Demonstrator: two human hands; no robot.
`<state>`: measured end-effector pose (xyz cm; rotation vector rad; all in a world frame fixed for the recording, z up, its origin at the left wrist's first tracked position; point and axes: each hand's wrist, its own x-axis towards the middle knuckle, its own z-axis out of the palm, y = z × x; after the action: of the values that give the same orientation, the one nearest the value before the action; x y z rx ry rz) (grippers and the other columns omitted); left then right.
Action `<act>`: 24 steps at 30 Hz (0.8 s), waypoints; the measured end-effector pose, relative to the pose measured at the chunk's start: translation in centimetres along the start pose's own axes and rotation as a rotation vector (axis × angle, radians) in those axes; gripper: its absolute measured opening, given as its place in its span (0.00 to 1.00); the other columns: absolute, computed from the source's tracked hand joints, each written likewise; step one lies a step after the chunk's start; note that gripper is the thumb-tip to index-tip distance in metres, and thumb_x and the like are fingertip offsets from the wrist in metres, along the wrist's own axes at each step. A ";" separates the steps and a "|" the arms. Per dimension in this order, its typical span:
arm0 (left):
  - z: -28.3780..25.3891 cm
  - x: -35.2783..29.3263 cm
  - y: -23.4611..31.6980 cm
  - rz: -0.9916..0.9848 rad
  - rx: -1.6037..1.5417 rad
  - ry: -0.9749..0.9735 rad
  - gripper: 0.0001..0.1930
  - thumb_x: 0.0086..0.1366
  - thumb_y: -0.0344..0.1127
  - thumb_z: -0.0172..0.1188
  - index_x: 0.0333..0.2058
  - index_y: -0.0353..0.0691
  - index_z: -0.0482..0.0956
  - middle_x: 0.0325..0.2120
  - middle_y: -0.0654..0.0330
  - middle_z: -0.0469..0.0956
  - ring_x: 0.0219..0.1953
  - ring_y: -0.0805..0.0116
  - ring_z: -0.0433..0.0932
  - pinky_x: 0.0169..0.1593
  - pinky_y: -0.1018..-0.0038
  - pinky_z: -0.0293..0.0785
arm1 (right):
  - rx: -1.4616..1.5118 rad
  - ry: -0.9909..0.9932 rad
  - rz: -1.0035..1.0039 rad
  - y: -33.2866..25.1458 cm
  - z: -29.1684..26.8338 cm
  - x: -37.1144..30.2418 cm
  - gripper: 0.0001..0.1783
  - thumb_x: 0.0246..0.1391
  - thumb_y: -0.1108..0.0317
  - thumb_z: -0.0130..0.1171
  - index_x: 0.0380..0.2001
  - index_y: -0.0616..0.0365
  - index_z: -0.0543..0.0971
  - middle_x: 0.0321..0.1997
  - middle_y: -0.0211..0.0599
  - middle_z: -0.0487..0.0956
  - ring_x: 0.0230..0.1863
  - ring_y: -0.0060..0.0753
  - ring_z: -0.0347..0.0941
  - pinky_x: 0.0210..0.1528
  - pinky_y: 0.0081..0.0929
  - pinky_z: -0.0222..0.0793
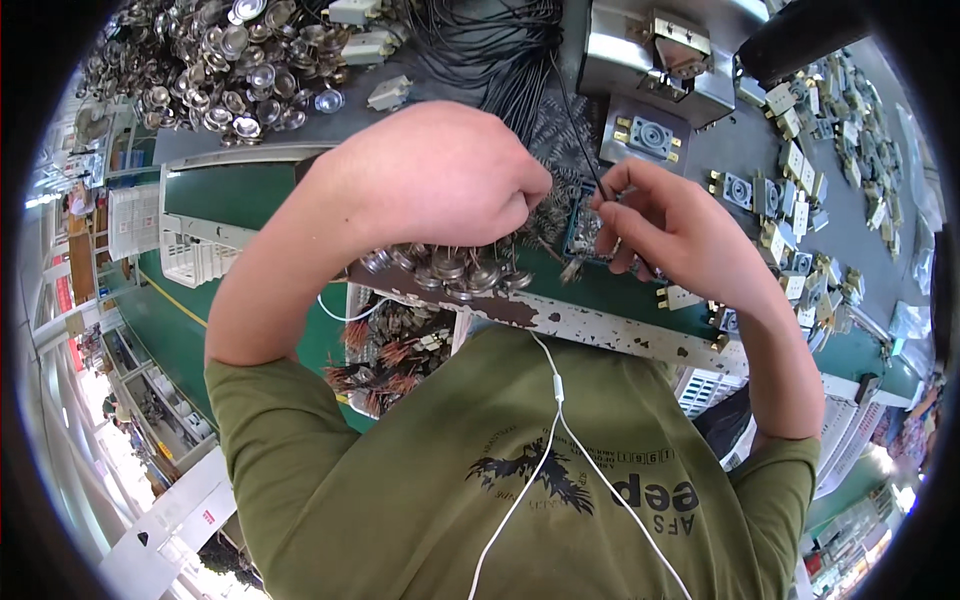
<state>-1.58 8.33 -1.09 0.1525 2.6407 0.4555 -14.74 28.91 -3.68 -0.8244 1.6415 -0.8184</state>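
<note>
My left hand (450,175) is curled closed at the middle of the bench, its thumb and fingertips folded under. Whatever it holds, if anything, is hidden from view. Just beneath its wrist lie several round metal caps (450,265) along the bench edge. To the right, my right hand (680,225) pinches a thin black cable (575,115) between thumb and forefinger. That cable runs up to a large bundle of black cables (480,50) at the back. Between the hands sits a small blue box (573,225) with small metal parts, partly covered by my right hand.
A heap of round metal cups (235,70) fills the back left. Small springs (565,135) lie between the hands. At the back right stands a metal fixture (660,60), with a square socket part (650,137) before it. Many white and grey socket parts (795,160) spread rightward.
</note>
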 end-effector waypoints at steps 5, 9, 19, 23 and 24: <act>-0.7 0.0 -0.4 0.046 -0.113 0.033 0.10 0.61 0.36 0.53 0.37 0.43 0.82 0.26 0.49 0.81 0.34 0.46 0.81 0.39 0.53 0.77 | -0.212 -0.114 -0.122 -0.9 -1.6 -2.2 0.27 0.59 0.75 0.59 0.62 0.61 0.72 0.25 0.37 0.82 0.25 0.23 0.78 0.29 0.24 0.71; -1.9 1.5 -0.8 0.213 -0.162 0.605 0.06 0.67 0.30 0.61 0.41 0.39 0.81 0.33 0.58 0.82 0.37 0.57 0.82 0.42 0.67 0.77 | -0.281 -0.106 -0.226 2.1 -1.4 -3.1 0.36 0.56 0.79 0.60 0.69 0.61 0.67 0.24 0.38 0.78 0.25 0.31 0.75 0.35 0.31 0.72; 0.9 9.7 -0.4 0.390 0.135 0.564 0.10 0.60 0.27 0.59 0.41 0.40 0.81 0.34 0.57 0.81 0.40 0.55 0.83 0.43 0.63 0.81 | -0.223 0.107 -0.435 5.3 0.4 -2.7 0.23 0.55 0.73 0.69 0.56 0.61 0.80 0.38 0.42 0.83 0.36 0.37 0.82 0.42 0.33 0.78; 1.3 9.8 -0.2 0.386 0.201 0.515 0.08 0.59 0.28 0.59 0.38 0.40 0.80 0.34 0.57 0.81 0.41 0.56 0.83 0.43 0.63 0.81 | -0.217 0.084 -0.396 5.1 0.3 -2.8 0.22 0.55 0.73 0.70 0.53 0.62 0.80 0.41 0.43 0.84 0.41 0.38 0.84 0.45 0.35 0.79; 1.6 9.9 -0.3 0.381 0.175 0.536 0.07 0.62 0.31 0.60 0.39 0.41 0.81 0.35 0.59 0.81 0.41 0.57 0.83 0.43 0.63 0.79 | -0.216 0.088 -0.391 5.2 0.2 -2.9 0.22 0.55 0.73 0.70 0.53 0.62 0.80 0.41 0.43 0.84 0.41 0.38 0.84 0.45 0.35 0.79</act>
<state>-9.74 10.31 -6.67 0.6835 3.1886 0.4302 -14.60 34.04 -6.69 -1.3058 1.6902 -0.9663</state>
